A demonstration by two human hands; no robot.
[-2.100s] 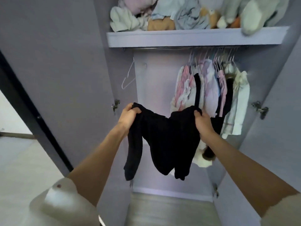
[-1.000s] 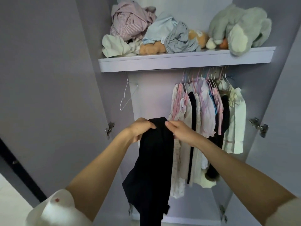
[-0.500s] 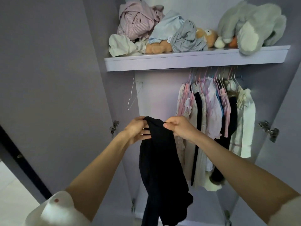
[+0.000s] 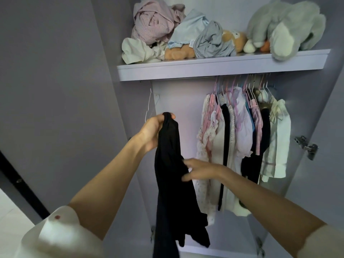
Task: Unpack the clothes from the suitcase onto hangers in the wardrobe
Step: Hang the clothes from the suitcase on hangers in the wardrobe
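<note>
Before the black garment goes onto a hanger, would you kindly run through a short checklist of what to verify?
1. Black garment held securely: ok, left hand grips its top.
2. Right hand free to fetch a hanger: ok, fingers open beside the cloth.
3. Empty hanger available: ok, hangs alone at the rail's left end.
4. Rail space: ok, hung clothes crowd the right side.
5. Garment's neck opening found: cannot tell, it hangs bunched.

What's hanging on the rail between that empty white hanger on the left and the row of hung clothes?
Nothing: in the head view the rail is bare between the empty white hanger and the hung clothes, with only the wardrobe's back panel behind.
</note>
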